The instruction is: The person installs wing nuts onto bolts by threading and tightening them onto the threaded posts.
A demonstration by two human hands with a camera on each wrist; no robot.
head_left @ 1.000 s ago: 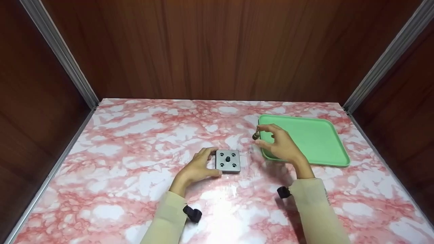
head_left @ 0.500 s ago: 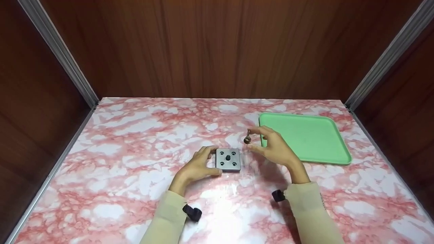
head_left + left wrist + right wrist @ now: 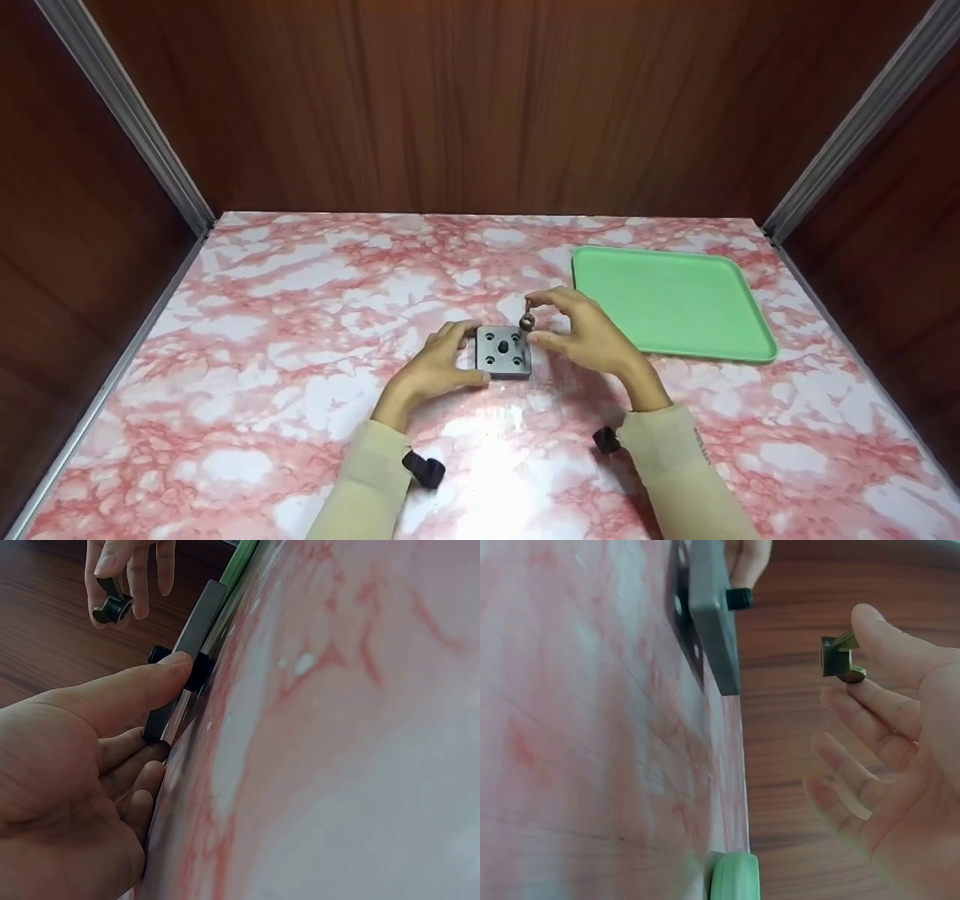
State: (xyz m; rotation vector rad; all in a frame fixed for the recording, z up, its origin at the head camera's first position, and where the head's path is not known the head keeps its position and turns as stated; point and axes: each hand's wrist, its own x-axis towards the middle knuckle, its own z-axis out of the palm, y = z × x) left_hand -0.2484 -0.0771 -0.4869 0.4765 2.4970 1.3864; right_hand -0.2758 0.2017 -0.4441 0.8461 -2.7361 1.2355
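A square grey metal plate (image 3: 504, 364) with screw holes lies at the middle of the table. From its centre rises a short black threaded stud (image 3: 739, 599). My left hand (image 3: 435, 369) holds the plate from the left, thumb on the near edge and fingers at the far side. A brassy wing nut (image 3: 527, 322) is pinched by its wings between thumb and fingertip of my right hand (image 3: 592, 336). In the right wrist view the wing nut (image 3: 836, 658) is apart from the stud, higher than the plate. The other right fingers are spread loosely.
A green tray (image 3: 667, 300) lies to the right, beyond the right hand. The table (image 3: 315, 300) has a red-and-white marbled top. Brown wood-grain panels (image 3: 480, 112) stand behind it and at both sides, with metal posts in the back corners.
My right hand has moved left and slightly nearer, carrying the wing nut from the tray's left edge to above the plate's far right corner. The left hand and plate stay almost still.
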